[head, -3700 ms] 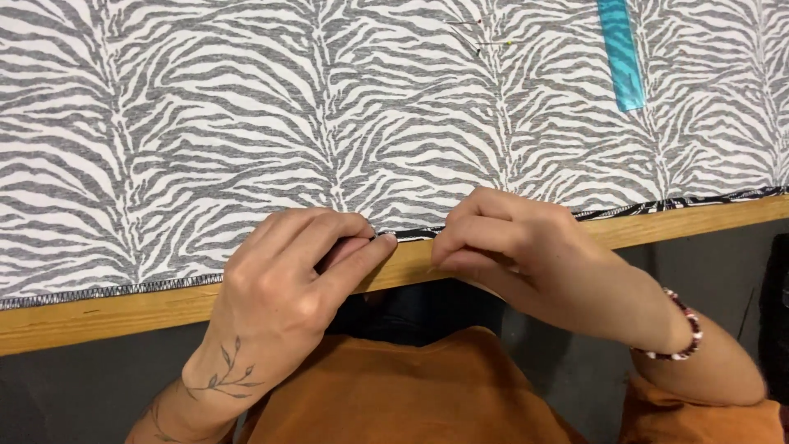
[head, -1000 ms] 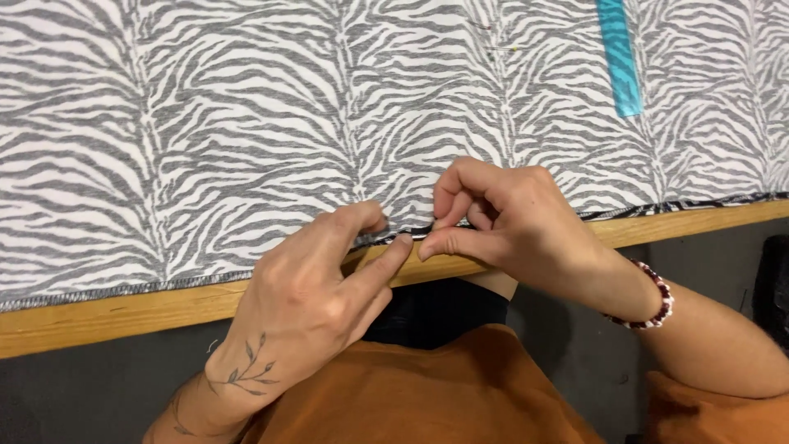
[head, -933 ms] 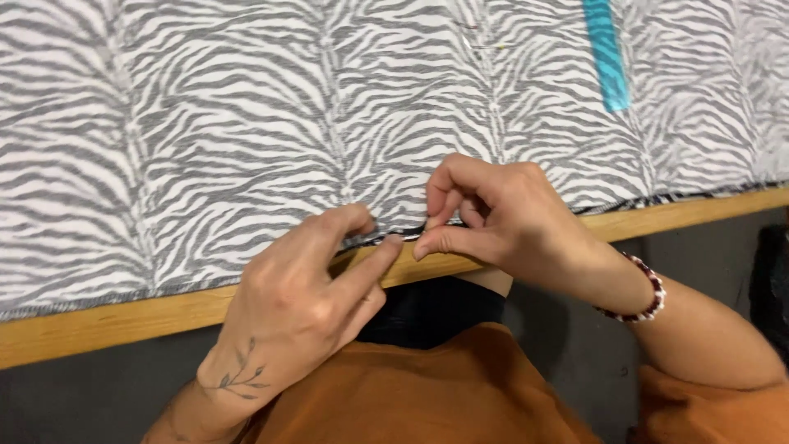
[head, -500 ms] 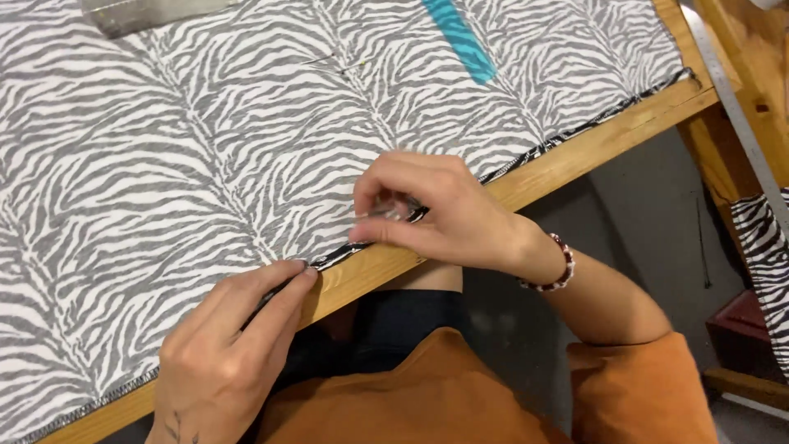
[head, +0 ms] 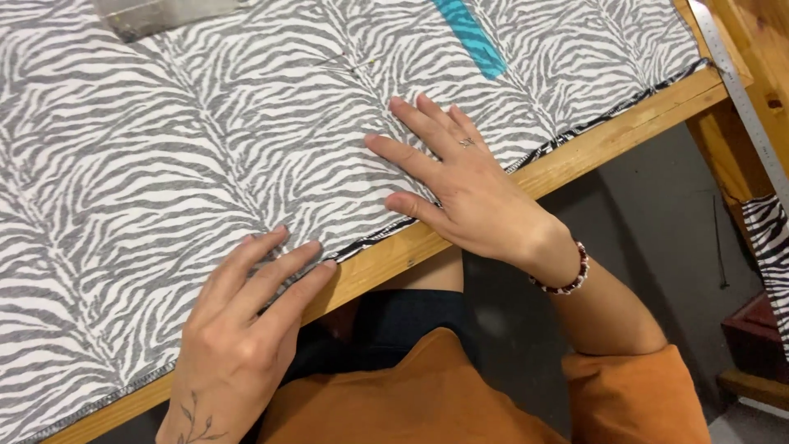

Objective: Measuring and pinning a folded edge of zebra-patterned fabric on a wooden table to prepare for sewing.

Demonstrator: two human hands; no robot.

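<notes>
A zebra-striped grey and white fabric (head: 164, 181) lies spread over a wooden table (head: 625, 123). My left hand (head: 246, 321) rests flat on the fabric's near hem, fingers together, fingertips at the table edge. My right hand (head: 460, 189) lies flat on the cloth further right, fingers spread, thumb along the hem. Neither hand holds anything. A pin (head: 349, 64) with a small head sticks in the fabric just beyond my right fingertips.
A turquoise strip (head: 472, 37) lies on the fabric at the back. A clear box (head: 164, 15) sits at the top left. A metal ruler (head: 744, 99) runs along the wooden frame at right, with more zebra fabric (head: 772, 247) hanging below it.
Both hands stopped pinching the hem and now lie flat on the fabric. My right hand moved up onto the cloth. The view has tilted and shifted rightward.
</notes>
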